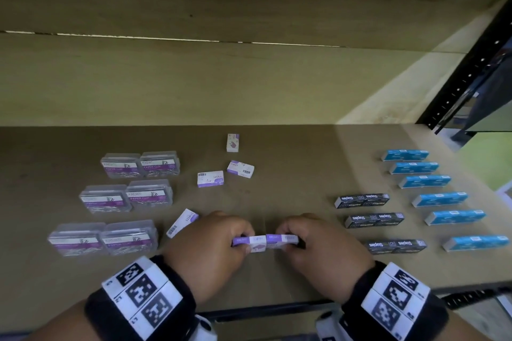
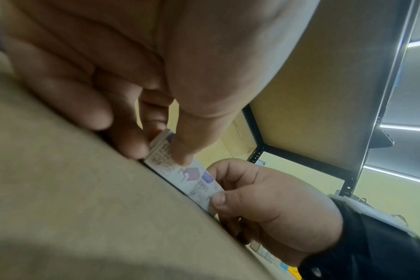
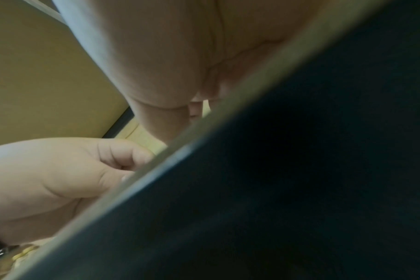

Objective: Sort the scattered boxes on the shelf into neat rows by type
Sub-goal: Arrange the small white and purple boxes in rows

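Two small white-and-purple staple boxes lie end to end near the shelf's front edge. My left hand pinches the left box, and my right hand pinches the right box. In the left wrist view the left thumb presses the left box while the right hand holds the other box by its end. Another such box lies askew just left of my left hand. Three more lie scattered farther back. The right wrist view is mostly dark.
Clear paper clip boxes stand in paired rows at the left. Black staple boxes form rows at the right, with a column of blue boxes beyond them. The black shelf post rises at the far right.
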